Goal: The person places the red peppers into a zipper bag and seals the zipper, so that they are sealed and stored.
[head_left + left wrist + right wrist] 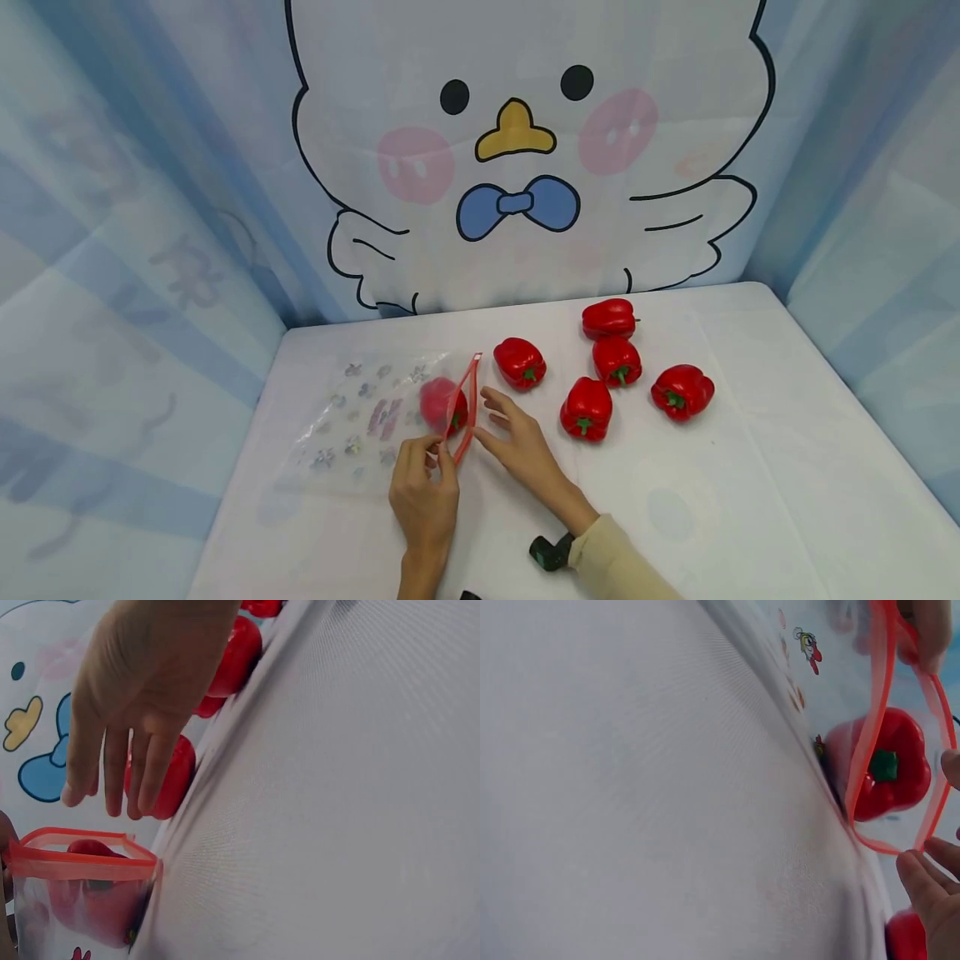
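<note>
A clear printed zip bag [352, 425] with a red zip strip lies on the table, its mouth spread apart towards the right. Inside, just behind the mouth, sits a red bell pepper [889, 765] with a green stem. My left hand [427, 492] pinches the near part of the red strip between thumb and fingers. My right hand [528, 454] is at the other side of the mouth, fingers apart and extended, fingertips right at the strip. In the left wrist view the right hand [142, 712] hangs over the bag's mouth.
Another red pepper [520, 363] lies just beyond the right hand. Several more, such as a front pepper [587, 409] and a right-hand pepper [682, 392], are grouped to the right on the white table [750, 500]. A printed curtain [525, 250] stands behind.
</note>
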Demonstrator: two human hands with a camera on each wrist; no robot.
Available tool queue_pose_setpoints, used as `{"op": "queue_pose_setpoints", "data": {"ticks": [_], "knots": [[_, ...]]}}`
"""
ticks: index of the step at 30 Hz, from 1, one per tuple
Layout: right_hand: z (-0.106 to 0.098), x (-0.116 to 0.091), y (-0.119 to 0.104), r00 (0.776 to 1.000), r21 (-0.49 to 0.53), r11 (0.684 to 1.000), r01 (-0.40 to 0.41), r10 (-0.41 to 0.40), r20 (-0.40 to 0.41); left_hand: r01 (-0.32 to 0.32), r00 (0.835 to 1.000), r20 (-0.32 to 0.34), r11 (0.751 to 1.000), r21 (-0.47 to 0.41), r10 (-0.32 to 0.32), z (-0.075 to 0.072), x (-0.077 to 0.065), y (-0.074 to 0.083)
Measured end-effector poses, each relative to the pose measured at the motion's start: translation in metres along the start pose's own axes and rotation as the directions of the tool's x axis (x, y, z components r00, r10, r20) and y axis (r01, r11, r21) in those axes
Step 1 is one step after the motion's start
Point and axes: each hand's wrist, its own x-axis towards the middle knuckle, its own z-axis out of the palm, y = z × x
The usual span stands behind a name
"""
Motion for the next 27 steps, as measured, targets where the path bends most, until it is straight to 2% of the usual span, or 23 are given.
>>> {"op": "queue_pose_setpoints", "data": {"ticks": [8, 14, 18, 22, 27], "knots": [[-0.015, -0.015, -0.011, 0.995, 0.015, 1.000, 0.017, -0.016, -0.095, -0.006, 1.000, -0.010, 1.000, -0.007, 0.006, 0.001, 0.001, -0.004], [-0.029, -0.029, -0.018, 0.974, -0.059, 0.996, 0.065, -0.076, -0.214, -0.007, 1.000, -0.015, 1.000, -0.026, 0.007, 0.004, 0.000, -0.007], [-0.040, -0.039, -0.021, 0.961, -0.111, 0.993, 0.044, -0.072, -0.267, 0.001, 1.000, -0.012, 1.000, -0.024, -0.001, 0.004, -0.001, -0.009], [-0.051, -0.050, -0.020, 0.938, -0.146, 0.989, 0.024, -0.073, -0.338, 0.004, 1.000, -0.008, 1.000, -0.030, -0.004, 0.003, -0.001, -0.008], [-0.064, -0.060, -0.015, 0.895, -0.152, 0.985, 0.077, -0.136, -0.426, 0.005, 1.000, -0.005, 1.000, -0.031, -0.006, 0.001, -0.001, -0.006]]}}
